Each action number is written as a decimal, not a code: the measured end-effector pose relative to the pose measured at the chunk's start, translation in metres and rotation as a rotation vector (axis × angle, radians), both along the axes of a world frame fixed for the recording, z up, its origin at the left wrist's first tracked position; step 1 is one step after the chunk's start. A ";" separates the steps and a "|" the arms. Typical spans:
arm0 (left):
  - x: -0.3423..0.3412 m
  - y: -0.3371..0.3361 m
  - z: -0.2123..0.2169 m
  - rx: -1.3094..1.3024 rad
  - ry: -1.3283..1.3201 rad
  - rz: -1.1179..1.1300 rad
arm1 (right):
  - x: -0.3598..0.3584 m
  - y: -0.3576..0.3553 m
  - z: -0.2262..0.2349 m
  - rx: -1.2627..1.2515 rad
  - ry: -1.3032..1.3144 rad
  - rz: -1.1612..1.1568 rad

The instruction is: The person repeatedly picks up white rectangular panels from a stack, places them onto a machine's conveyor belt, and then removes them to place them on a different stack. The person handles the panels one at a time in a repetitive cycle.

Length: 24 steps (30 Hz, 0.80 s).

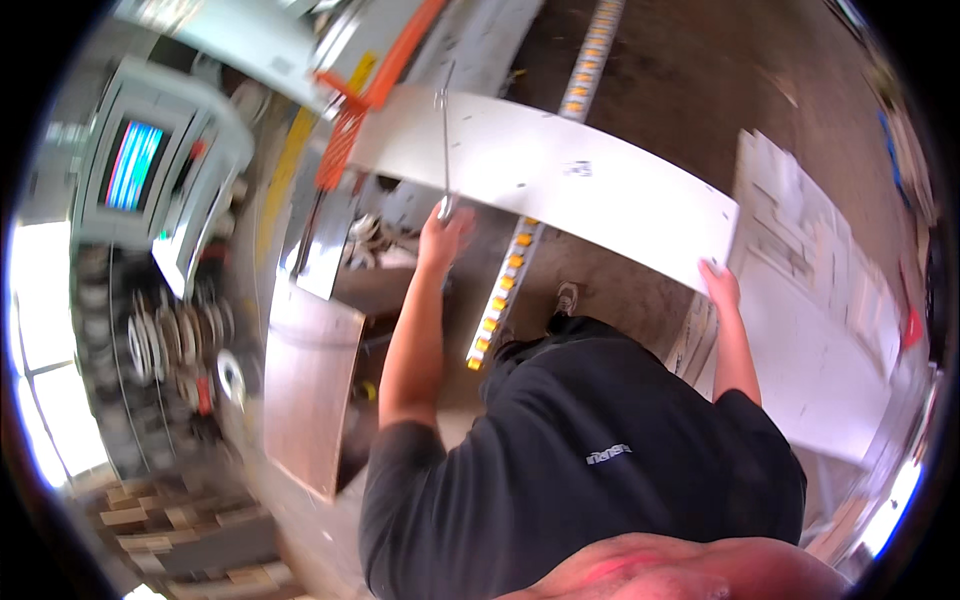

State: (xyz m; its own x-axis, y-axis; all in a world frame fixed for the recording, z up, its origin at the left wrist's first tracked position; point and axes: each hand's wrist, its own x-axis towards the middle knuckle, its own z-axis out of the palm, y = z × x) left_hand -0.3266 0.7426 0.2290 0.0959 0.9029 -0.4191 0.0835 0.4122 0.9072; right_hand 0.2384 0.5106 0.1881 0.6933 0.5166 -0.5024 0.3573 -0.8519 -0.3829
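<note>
One fisheye view is given, taken from the head and aimed steeply down along the torso to the floor. A white panel [560, 190] is seen near the centre towards twelve o'clock, a stack of white boards [830, 330] at three, a machine screen [133, 165] at ten. Straight edges are bent near the dark rim.
</note>
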 end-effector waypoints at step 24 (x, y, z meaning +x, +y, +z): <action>0.041 -0.177 -0.002 0.606 0.899 -1.513 | -0.287 -0.399 -0.169 0.355 0.083 -0.555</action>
